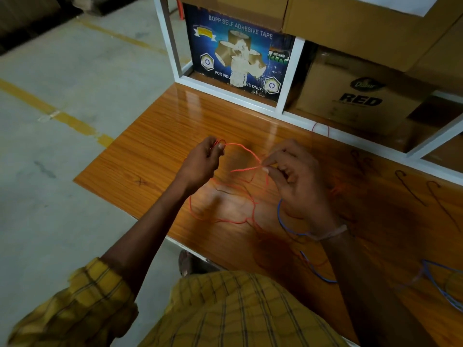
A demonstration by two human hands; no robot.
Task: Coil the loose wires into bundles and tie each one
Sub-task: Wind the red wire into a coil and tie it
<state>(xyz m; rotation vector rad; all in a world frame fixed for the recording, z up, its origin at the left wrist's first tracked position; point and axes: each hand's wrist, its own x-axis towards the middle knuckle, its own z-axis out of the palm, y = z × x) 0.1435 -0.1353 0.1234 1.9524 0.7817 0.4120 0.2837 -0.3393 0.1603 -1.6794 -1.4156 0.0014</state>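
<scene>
Over our glossy wooden table, our left hand and right hand each pinch the thin red wire, kinked and loosely looped between them.

A glossy orange-brown wood-grain counter stands on a grey concrete floor crossed by worn yellow painted lines, backed by a white metal-framed shelf holding a blue adhesive-tape carton and plain brown cardboard boxes, in dim light.
</scene>
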